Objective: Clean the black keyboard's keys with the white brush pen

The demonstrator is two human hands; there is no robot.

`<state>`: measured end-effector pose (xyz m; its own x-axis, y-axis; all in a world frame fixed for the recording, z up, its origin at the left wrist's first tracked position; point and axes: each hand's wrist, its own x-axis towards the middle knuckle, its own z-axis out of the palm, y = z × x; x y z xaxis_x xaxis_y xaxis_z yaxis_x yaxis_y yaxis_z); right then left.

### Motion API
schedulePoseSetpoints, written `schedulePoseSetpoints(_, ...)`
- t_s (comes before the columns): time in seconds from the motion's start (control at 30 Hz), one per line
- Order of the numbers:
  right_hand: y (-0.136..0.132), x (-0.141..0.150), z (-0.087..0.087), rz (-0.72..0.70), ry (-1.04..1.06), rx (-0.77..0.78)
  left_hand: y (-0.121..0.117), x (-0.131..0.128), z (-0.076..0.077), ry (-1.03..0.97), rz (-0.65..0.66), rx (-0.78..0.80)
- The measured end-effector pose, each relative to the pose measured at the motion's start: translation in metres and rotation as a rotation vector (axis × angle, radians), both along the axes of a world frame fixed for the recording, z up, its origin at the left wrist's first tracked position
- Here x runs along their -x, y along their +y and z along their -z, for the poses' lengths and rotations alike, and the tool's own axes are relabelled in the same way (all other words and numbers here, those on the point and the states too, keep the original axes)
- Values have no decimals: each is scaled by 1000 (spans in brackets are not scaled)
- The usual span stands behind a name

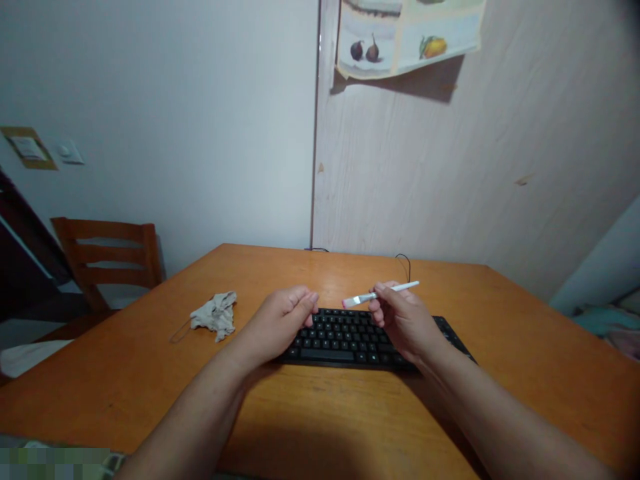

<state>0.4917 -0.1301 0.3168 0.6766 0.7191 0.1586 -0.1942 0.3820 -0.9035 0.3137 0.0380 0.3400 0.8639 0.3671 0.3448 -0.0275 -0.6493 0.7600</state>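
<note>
A slim white brush [356, 301] with a flat pale head, pinkish at the tip, is pinched in my right hand [404, 319]. Its handle points up to the right, and its head points left over the keys. Below both hands a black keyboard [345, 339] lies on the table. My left hand [286, 319] is closed in a loose fist at the keyboard's left end, thumb resting on the curled fingers. Nothing shows in that fist. From this angle I cannot tell whether it touches the keyboard.
A crumpled greyish cloth [216, 316] with a thin loop lies left on the wooden table [300, 407]. Behind the keyboard, a black cable [409, 267] runs toward the far edge. A wooden chair [113, 253] stands at the left. A wall [225, 133] borders the table's back.
</note>
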Motion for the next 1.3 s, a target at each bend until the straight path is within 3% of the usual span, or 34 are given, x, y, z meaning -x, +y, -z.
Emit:
schedulePoseSetpoints(0.1, -1, -1, 1, -13, -15, 13, -2, -10, -16, -97, -63, -92)
schedulePoseSetpoints(0.2, 0, 0, 3, -9, -31, 22, -8, -28, -20, -160, -58, -189)
schedulePoseSetpoints(0.43, 3, -6, 9, 72, 17, 39, -17, -50, 14, -261, -40, -590)
schedulePoseSetpoints(0.67, 6, -2, 15, 101, 4, 102, -27, -54, 31, -166, 31, -764)
schedulePoseSetpoints(0.8, 5, 3, 12, 41, -12, 71, -24, -56, 34, -96, -22, -798)
schedulePoseSetpoints(0.97, 3, 4, 9, -34, -24, 82, -16, -54, 36, -32, 7, -748)
schedulePoseSetpoints(1.13, 0, -8, 4, 56, 16, 61, -7, -49, 30, 20, -18, -702)
schedulePoseSetpoints(1.3, -5, -27, 3, 183, 18, 48, 12, -41, 23, 11, -208, -634)
